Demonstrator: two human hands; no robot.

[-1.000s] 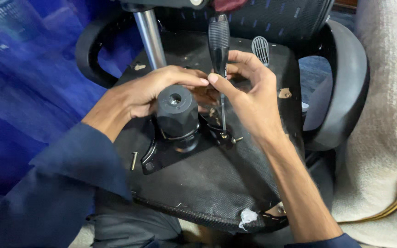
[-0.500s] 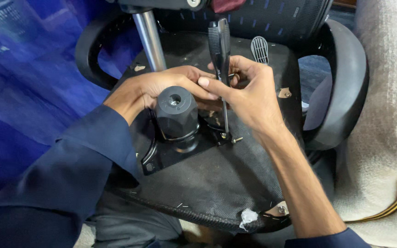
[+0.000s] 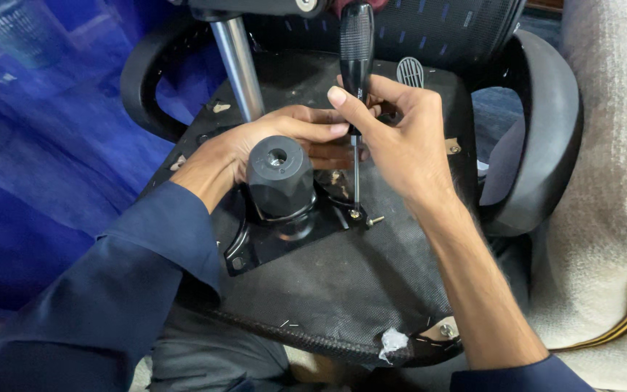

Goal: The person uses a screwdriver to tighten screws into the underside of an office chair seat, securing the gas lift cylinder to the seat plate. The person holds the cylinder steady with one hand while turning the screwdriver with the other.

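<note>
Person is driving a screw at the underside of an upturned office chair.

The right hand [image 3: 400,138] is wrapping its fingers around the black-handled screwdriver [image 3: 355,58], holding it upright with the tip sitting on a screw [image 3: 355,214] at the corner of the black mounting plate [image 3: 284,236]. The left hand [image 3: 270,141] is resting behind the black cylinder housing [image 3: 279,174], fingers curled loosely toward the screwdriver shaft and steadying it. 1 loose screw [image 3: 376,219] is lying just beside the plate corner, and the plate's near-left hole [image 3: 236,263] looks empty, so by my judgement the fastening work is only partly through, with at least 2 points remaining. The chair seat underside [image 3: 342,290] is facing up, armrests [image 3: 538,138] at both sides.
</note>
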